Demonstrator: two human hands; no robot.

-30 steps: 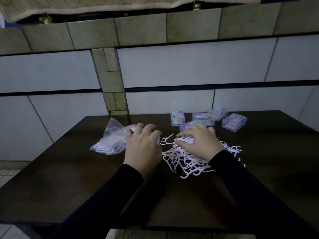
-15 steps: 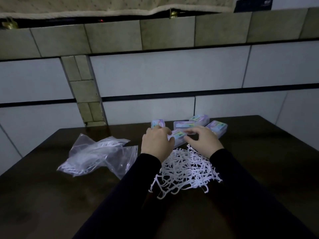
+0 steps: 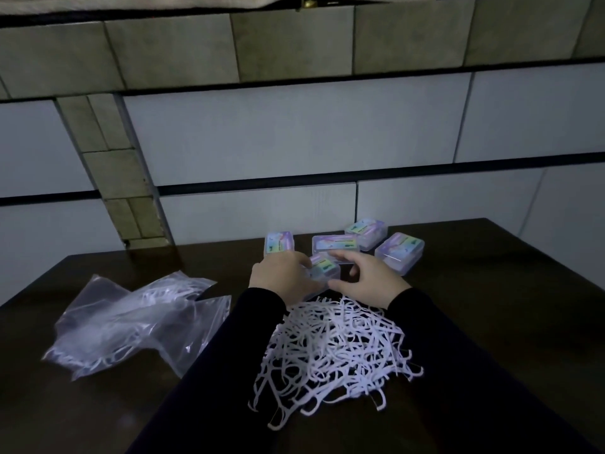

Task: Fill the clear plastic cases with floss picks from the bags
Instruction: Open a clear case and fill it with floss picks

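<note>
We hold one clear plastic case (image 3: 322, 273) between both hands at the far middle of the dark table (image 3: 510, 309), just beyond the pile of floss picks (image 3: 337, 348). The case is a small rectangular box with rounded corners, transparent walls and a pastel iridescent label on its lid. We cannot tell whether the lid is latched.

Our left hand (image 3: 281, 278) grips the left end of the case, fingers curled over its top edge. Our right hand (image 3: 366, 278) grips the right end: the fingers arch over the far side while the thumb presses against the near corner. Both forearms are covered by dark sleeves (image 3: 458, 371).

Four further cases stand behind the held one. One (image 3: 279, 243) is at the far left, one (image 3: 334, 244) lies directly behind our hands, one (image 3: 366, 232) sits farthest back, and one (image 3: 400, 252) is at the right. All share the same clear shell and pastel label.

The floss picks are white, thin and Y-shaped with slender handles, tangled in a loose heap between our forearms. The heap lies directly on the table surface, which is smooth and faintly glossy.

To the left lie crumpled clear plastic bags (image 3: 131, 322), thin and wrinkled, with white picks visible inside. Behind the table rises a tiled wall (image 3: 294, 132) of pale and grey-green rectangular tiles.
</note>
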